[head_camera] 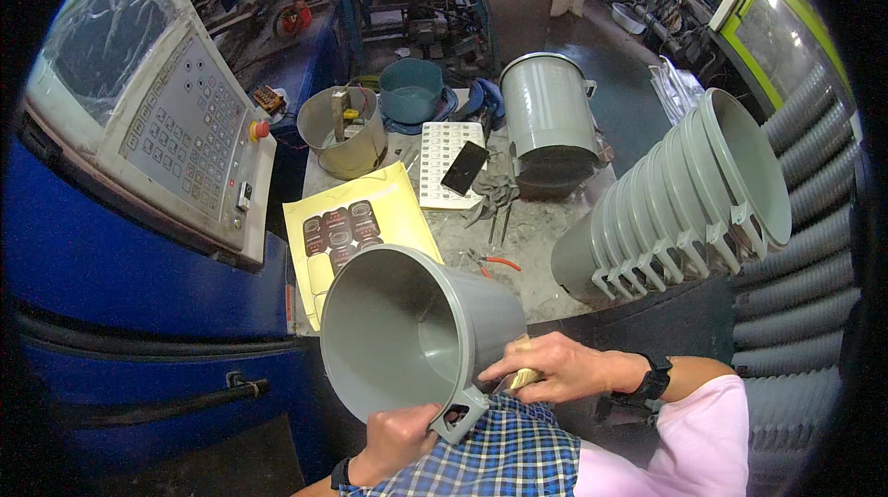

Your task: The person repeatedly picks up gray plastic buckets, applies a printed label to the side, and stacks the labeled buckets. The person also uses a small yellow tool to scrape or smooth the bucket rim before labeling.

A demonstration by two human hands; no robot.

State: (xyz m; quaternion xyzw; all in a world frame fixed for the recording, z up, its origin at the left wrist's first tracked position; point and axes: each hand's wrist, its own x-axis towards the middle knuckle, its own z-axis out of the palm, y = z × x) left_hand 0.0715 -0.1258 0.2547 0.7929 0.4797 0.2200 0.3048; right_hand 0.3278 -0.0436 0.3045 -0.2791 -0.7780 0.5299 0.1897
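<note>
A grey plastic bucket (496, 309) lies tilted before me, its open mouth facing left and up. My left hand (399, 438) grips its rim beside the moulded bracket (463, 417) at the lower edge. In my right hand (555, 368) is a small tool with a pale yellowish, wrapped-looking handle (525, 377), held close to the bucket's wall near the bracket; its working end is mostly hidden. Behind the bucket, a yellow sheet of dark stickers (368, 209) lies on the table. Red-handled pliers (489, 262) rest just beyond the bucket.
Nested grey buckets (652, 198) lean at the right of the worktable (541, 289); another bucket (551, 101) stands upside down behind. A phone (465, 168) lies on a label sheet (433, 202) beside grey gloves (496, 188). A machine control panel (184, 129) stands left.
</note>
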